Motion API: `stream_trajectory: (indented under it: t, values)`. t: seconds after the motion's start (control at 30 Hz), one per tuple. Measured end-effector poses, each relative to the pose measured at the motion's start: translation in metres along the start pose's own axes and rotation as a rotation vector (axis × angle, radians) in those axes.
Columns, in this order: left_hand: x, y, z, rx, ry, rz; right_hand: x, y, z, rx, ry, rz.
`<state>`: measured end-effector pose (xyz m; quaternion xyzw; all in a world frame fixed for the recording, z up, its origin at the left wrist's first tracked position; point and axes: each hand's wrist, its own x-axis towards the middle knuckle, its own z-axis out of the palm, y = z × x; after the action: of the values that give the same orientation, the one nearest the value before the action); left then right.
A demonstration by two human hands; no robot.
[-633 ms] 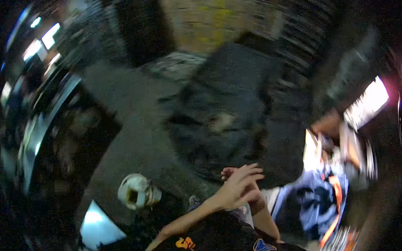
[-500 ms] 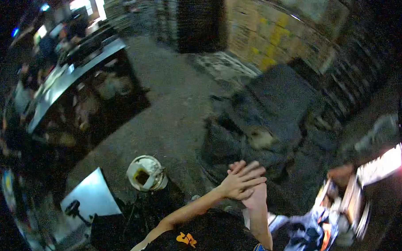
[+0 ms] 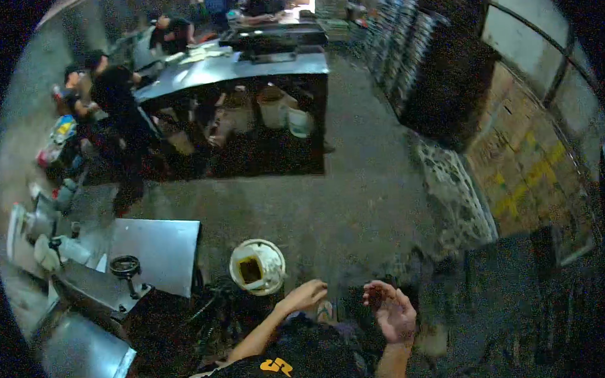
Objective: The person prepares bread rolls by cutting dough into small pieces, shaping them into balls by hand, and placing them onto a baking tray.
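My left hand (image 3: 306,296) is held out in front of the dark shirt (image 3: 277,365), just right of a white bucket (image 3: 274,258) with a dark yellowish opening on top. Its fingers stretch forward with nothing visible in them. To the right, palm turned up and fingers slightly curled apart, is my right hand (image 3: 392,312), empty. A gap of floor separates the two hands. On the left a metal sheet (image 3: 165,250) lies beside a machine with a round black handle (image 3: 124,265).
A long metal-topped table (image 3: 238,68) spans the back left, with buckets (image 3: 299,122) beneath. Several people in dark clothes, one person (image 3: 116,95) nearest, are around it. Stacked trays (image 3: 404,45) and cardboard (image 3: 521,161) stand right. Dark cloth (image 3: 499,295) lies at lower right.
My hands have come apart from being pressed together, the left moving left and down. The view has swung left, bringing the table, people and machine further in.
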<state>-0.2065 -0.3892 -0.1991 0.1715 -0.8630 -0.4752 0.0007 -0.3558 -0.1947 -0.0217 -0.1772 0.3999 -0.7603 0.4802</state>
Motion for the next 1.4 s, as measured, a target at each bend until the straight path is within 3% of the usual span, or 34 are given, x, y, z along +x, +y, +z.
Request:
stream_trajectory:
  t: [0.07, 0.13, 0.2, 0.27, 0.33, 0.47, 0.53, 0.6, 0.73, 0.77, 0.9, 0.97, 1.03, 1.2, 1.33, 1.4]
  values:
    - [0.004, -0.036, 0.017, 0.005, 0.096, 0.054, 0.023, -0.011, -0.001, -0.057, -0.091, -0.004]
    - [0.01, -0.029, 0.008, -0.048, 0.061, -0.055, 0.051, -0.018, -0.01, -0.063, -0.136, -0.001]
    - [0.017, -0.044, 0.008, -0.07, 0.002, -0.142, 0.071, -0.031, -0.006, -0.134, -0.023, 0.139]
    - [0.026, -0.069, 0.014, -0.065, 0.086, 0.03, 0.09, -0.042, -0.012, -0.113, -0.042, 0.143]
    - [0.035, -0.029, -0.031, -0.169, -0.016, -0.138, 0.115, -0.058, -0.025, -0.323, -0.057, 0.221]
    - [0.076, -0.1, -0.035, -0.196, 0.049, -0.143, 0.183, -0.064, -0.06, -0.565, -0.112, 0.109]
    - [0.099, -0.118, -0.055, -0.158, 0.069, -0.133, 0.211, -0.081, -0.046, -0.571, -0.097, 0.163]
    - [0.119, -0.125, -0.085, -0.139, 0.089, -0.123, 0.243, -0.094, -0.022, -0.534, -0.083, 0.28]
    - [0.177, -0.175, -0.147, -0.23, 0.091, -0.137, 0.339, -0.083, 0.017, -0.629, -0.072, 0.267]
    - [0.184, -0.188, -0.164, -0.241, 0.147, -0.179, 0.383, -0.043, -0.033, -0.723, -0.198, 0.218]
    - [0.216, -0.187, -0.263, -0.241, 0.388, -0.23, 0.468, -0.035, 0.055, -0.752, -0.206, 0.218]
    - [0.223, -0.192, -0.309, -0.149, 0.47, -0.217, 0.493, -0.039, 0.095, -0.854, -0.406, 0.21]
    - [0.227, -0.189, -0.346, -0.088, 0.527, -0.233, 0.523, -0.017, 0.095, -0.849, -0.495, 0.257]
    - [0.234, -0.197, -0.407, -0.275, 0.742, -0.297, 0.604, 0.016, 0.11, -0.98, -0.668, 0.328]
    - [0.251, -0.208, -0.448, -0.493, 0.757, -0.333, 0.68, 0.035, 0.132, -0.966, -0.747, 0.383]
    - [0.271, -0.23, -0.474, -0.658, 0.735, -0.34, 0.727, 0.046, 0.146, -0.979, -0.804, 0.309]
